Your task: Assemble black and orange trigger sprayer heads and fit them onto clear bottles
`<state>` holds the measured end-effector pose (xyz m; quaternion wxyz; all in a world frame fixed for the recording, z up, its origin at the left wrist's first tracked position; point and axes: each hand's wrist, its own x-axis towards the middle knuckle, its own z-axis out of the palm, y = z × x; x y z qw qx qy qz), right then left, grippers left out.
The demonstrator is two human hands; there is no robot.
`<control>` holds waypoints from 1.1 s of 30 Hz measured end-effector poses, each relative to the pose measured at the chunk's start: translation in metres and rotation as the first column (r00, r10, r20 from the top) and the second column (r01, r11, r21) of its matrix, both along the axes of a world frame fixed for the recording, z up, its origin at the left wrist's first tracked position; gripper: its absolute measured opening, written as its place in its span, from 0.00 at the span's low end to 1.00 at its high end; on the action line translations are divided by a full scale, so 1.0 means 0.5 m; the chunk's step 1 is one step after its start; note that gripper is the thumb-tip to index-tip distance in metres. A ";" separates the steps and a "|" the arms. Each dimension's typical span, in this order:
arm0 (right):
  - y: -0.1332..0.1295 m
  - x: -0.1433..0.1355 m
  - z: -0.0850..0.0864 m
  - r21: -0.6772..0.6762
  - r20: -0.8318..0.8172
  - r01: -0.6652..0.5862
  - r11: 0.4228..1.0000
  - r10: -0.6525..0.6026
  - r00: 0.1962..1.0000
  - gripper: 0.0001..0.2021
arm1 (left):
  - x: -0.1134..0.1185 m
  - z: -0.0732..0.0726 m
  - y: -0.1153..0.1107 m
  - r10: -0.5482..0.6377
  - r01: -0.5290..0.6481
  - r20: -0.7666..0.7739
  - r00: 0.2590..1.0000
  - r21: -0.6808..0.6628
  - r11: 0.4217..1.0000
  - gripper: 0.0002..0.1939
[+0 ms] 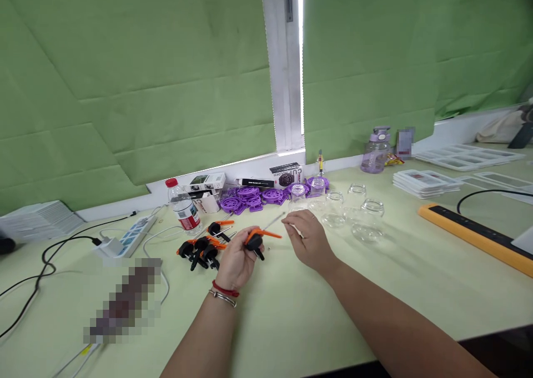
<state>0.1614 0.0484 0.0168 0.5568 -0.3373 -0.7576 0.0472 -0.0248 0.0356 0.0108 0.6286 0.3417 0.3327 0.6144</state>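
My left hand (236, 261) is wrapped round a black and orange part (255, 240), with its orange arm pointing right. A thin metal rod (275, 220) slants up from that part toward my right hand (306, 238). The fingers of my right hand are drawn together at the rod's upper end; whether they grip it is too small to tell. Several similar black and orange parts (202, 247) lie in a pile left of my left hand. Behind both hands are several purple discs (249, 198). Several clear glass jars (368, 221) stand to the right.
A water bottle with a red cap (186, 207) stands behind the pile. Small boxes (287, 175) line the wall. At left are a power strip (137, 236) and cables; at right, a purple bottle (376, 153), stacked white cards (425, 184) and an orange-black bar (478, 239).
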 end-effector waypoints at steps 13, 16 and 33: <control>0.067 0.019 -0.052 -0.456 0.452 0.385 0.802 -0.163 0.877 0.09 | -0.026 -0.007 0.029 0.200 -0.155 0.274 0.941 -0.177 0.972 0.12; 0.075 0.056 -0.040 -0.536 0.553 0.553 0.638 -0.230 0.801 0.08 | -0.025 -0.005 0.029 0.209 -0.163 0.275 0.939 -0.180 0.970 0.11; 0.024 -0.013 -0.055 -0.619 0.281 -0.040 0.785 0.268 0.921 0.04 | -0.012 -0.006 0.021 0.167 -0.116 0.257 0.952 -0.203 0.972 0.12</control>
